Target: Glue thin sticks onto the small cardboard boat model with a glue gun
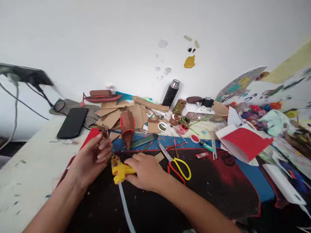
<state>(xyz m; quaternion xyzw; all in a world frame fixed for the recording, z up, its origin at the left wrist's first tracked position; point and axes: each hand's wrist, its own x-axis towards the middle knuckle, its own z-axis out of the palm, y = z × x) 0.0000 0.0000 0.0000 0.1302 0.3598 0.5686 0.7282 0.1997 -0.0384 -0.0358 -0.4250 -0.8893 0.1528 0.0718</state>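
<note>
My right hand (147, 171) is wrapped round the handle of a yellow hot glue gun (119, 171). A long pale glue stick (125, 207) runs out of its back toward me, and its nozzle end is stained brown. To the left, my left hand (93, 158) pinches a small brown piece (105, 132) upright between its fingertips; what exactly it is I cannot make out. Just beyond the hands lies a brown model boat (127, 124) with red trim. Scissors (175, 161) with yellow and red handles rest on the dark mat (209, 194), right of my right hand.
Behind are cardboard pieces (113, 118), a second model boat (100, 96), a black flask (171, 94) and small paint pots (182, 128). A phone (73, 123) lies at left, under a power strip (26, 74). Red-and-white paper (245, 142) stands at right.
</note>
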